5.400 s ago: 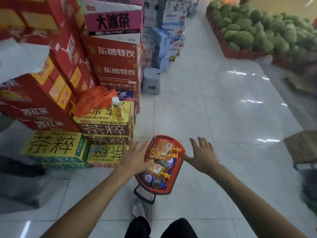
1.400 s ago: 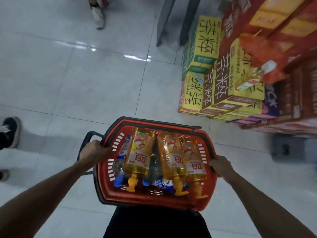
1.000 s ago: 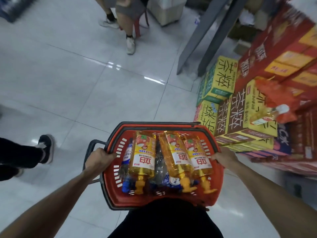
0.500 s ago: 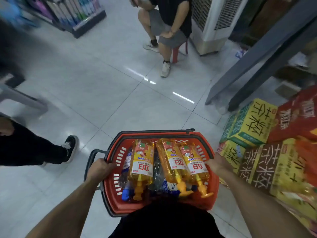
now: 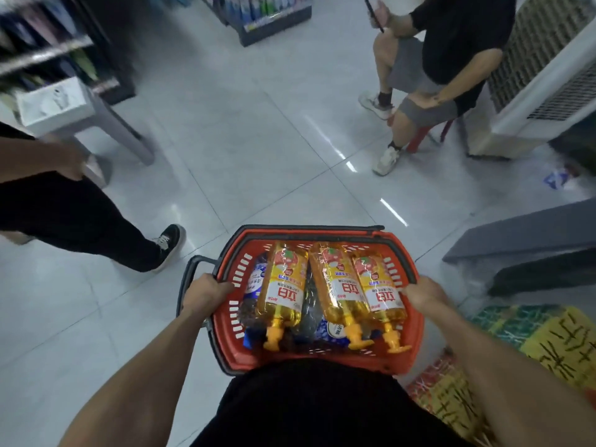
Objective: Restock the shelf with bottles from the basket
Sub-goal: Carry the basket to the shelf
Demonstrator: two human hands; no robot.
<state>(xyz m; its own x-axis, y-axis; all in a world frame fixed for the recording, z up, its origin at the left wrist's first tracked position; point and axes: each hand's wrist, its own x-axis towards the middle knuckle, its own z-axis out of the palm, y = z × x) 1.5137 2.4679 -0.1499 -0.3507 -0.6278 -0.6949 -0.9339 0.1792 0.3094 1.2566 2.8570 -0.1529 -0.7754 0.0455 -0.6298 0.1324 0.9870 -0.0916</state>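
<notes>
Inside red basket [image 5: 416, 321] | three yellow pump bottles [image 5: 283, 285] lying flat

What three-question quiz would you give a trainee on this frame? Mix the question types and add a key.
1. True or false: the left hand and the right hand each grip one side of the red basket.
2. How many yellow pump bottles lie on top of the load? A) two B) three C) five
3. Fill in the missing word: the pump heads point ___ the person carrying the basket.

Key: 1 true; 2 B; 3 toward.
</notes>
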